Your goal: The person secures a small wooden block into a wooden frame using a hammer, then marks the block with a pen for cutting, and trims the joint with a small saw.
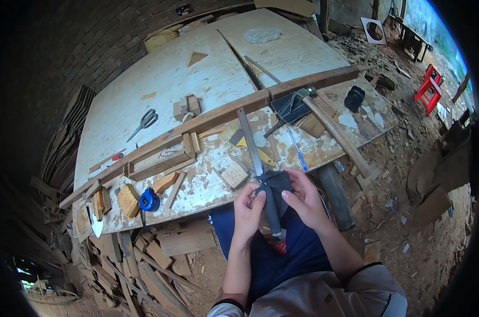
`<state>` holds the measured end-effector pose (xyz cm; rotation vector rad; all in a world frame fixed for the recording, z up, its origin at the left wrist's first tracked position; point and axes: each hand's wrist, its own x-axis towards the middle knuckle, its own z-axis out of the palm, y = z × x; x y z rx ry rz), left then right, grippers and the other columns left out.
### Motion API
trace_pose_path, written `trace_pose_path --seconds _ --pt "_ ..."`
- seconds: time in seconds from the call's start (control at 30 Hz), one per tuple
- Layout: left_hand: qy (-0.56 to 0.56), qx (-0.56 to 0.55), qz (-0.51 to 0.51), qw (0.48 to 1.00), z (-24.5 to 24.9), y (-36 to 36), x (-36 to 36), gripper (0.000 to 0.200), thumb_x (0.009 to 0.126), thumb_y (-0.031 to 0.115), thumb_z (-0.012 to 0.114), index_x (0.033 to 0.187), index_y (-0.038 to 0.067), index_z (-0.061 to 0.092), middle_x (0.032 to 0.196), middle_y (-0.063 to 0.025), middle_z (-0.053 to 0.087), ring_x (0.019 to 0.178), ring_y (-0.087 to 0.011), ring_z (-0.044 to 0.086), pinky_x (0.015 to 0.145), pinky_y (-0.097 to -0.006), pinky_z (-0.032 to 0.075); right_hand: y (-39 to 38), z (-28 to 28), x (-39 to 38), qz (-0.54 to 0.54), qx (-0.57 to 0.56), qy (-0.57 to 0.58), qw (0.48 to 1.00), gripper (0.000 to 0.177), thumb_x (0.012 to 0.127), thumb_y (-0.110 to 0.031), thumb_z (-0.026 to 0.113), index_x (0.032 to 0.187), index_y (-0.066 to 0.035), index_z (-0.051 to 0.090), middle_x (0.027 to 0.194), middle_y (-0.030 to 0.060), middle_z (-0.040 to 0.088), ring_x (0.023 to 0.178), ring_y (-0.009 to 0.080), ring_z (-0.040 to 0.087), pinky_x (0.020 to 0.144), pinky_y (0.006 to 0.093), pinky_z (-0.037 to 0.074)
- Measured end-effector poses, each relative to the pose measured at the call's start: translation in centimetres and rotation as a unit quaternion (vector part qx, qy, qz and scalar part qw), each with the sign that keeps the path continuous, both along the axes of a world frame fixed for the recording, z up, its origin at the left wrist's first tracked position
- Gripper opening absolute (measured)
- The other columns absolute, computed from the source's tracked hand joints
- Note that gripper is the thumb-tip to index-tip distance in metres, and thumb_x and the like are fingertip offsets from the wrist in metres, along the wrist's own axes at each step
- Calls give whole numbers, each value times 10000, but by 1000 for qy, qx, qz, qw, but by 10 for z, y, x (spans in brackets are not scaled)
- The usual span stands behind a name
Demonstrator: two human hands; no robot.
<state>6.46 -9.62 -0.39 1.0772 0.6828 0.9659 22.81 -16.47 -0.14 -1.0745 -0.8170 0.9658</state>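
A long tool with a narrow flat metal blade [250, 141] and a dark handle [271, 215] points away from me over the workbench edge, its handle end above my lap. Dark grey cloth [276, 184] is bunched around the place where blade and handle meet. My left hand [248, 209] is closed on the cloth and the handle, thumb on top. On the other side, my right hand [305, 199] pinches the cloth between thumb and fingers. Beside the blade lie a yellow-handled tool [265, 156] and a small wooden block [234, 174] with holes.
The worn workbench [208, 153] carries a long wooden beam [223, 110], scissors [143, 126], a blue tape measure [149, 200], a long-handled hammer [335, 132], a blue pen [297, 152] and a black pouch [354, 98]. Wood scraps [144, 264] cover the floor; red stools [428, 94] stand right.
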Motion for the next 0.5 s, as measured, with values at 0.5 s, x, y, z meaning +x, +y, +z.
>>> trace_pose_path --seconds 0.5 --pt "-7 -108 17 994 -44 -35 27 160 1076 26 697 1226 -7 653 1054 -65 797 886 -53 725 788 -219 581 -6 -26 2 -66 -36 -28 997 142 1082 -12 654 1185 70 709 899 23 728 845 34 678 702 211 539"
